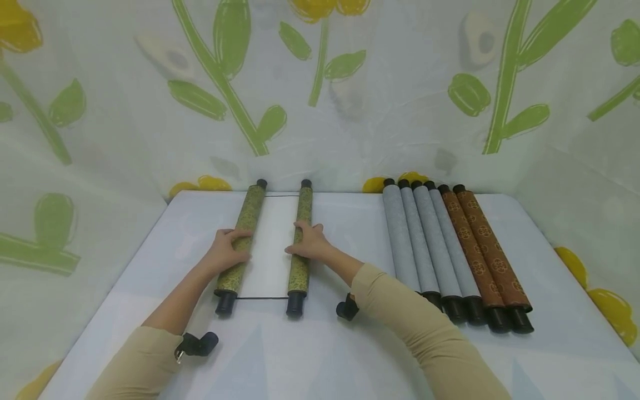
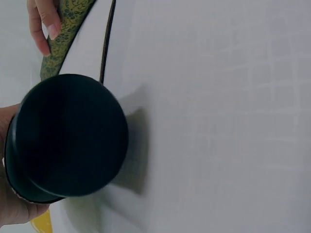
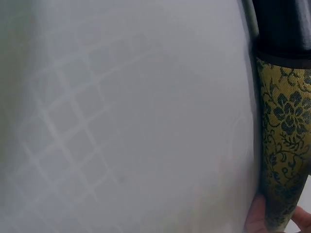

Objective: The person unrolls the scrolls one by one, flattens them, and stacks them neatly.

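A hanging scroll with green-gold floral brocade lies partly unrolled on the table, a white strip (image 1: 270, 244) showing between its two rolls. My left hand (image 1: 227, 251) grips the left roll (image 1: 250, 208) around its middle. Thumb and fingers of my right hand (image 1: 311, 242) hold the right roll (image 1: 299, 275), also near its middle. A black end knob (image 2: 68, 136) fills much of the left wrist view and partly hides the left hand (image 2: 17, 204). In the right wrist view, fingertips (image 3: 255, 218) touch both sides of the brocade roll (image 3: 286, 116).
Several rolled scrolls lie side by side on the right of the white table (image 1: 310, 355): grey ones (image 1: 400, 239) and brown patterned ones (image 1: 492, 250), all with black knobs. A white curtain (image 1: 390, 122) with printed plants stands behind the table.
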